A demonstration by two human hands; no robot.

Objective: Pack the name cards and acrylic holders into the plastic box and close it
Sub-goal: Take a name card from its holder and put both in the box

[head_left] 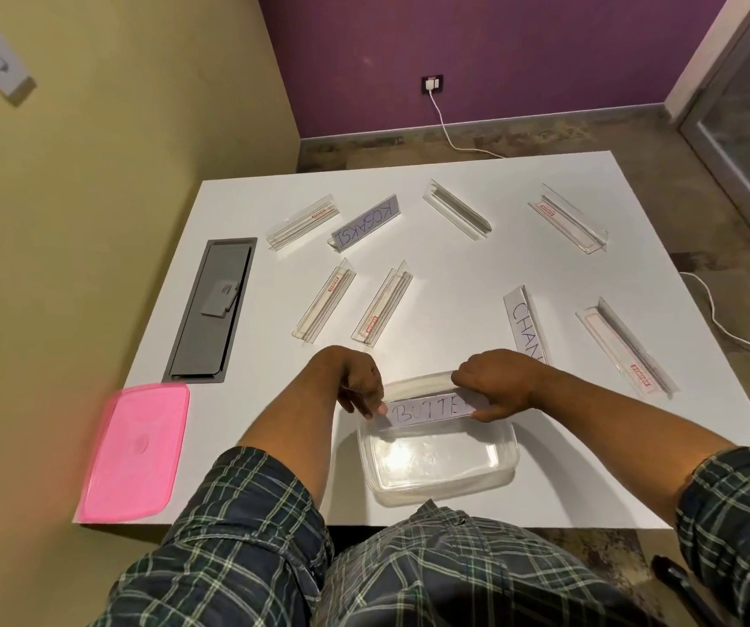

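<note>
A clear plastic box (441,468) stands open near the table's front edge. Over its far rim both hands hold an acrylic holder with a white name card (427,411) lettered "BUTTE". My left hand (359,382) pinches the card's left end. My right hand (495,382) grips the holder's right end. The pink lid (135,450) lies flat at the front left corner. Several acrylic holders lie scattered on the table. One (366,228) carries a "KOSAKSI" card, another (526,328) a "CHAN" card partly behind my right wrist.
A grey cable hatch (210,310) is set into the white table (454,264) at the left. A yellow wall runs close along the left edge. White cables cross the floor behind and to the right.
</note>
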